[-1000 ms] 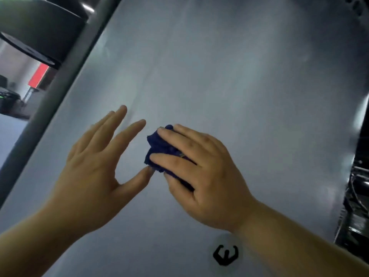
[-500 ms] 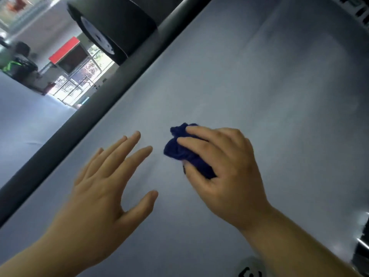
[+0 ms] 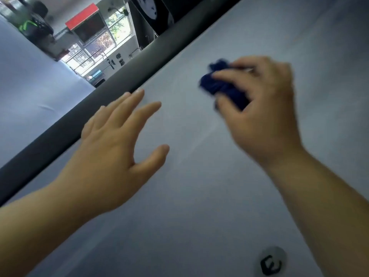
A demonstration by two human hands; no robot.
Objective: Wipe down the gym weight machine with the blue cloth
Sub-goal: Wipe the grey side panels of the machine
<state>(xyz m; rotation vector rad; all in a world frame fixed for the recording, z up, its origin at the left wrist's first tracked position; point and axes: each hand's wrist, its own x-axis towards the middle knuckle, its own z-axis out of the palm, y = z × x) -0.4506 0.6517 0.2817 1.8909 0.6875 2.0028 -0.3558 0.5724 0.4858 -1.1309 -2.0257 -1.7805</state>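
Black "E"-like logo (image 3: 270,267) on grey panel (image 3: 209,196).

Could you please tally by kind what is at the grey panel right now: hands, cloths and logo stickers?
Hands: 2, the left hand and the right hand
Blue cloths: 1, the blue cloth
Logo stickers: 1, the round logo sticker
Total: 4

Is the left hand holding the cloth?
No. The left hand is open with fingers spread and nothing in it, while the right hand grips the bunched blue cloth against the grey panel.
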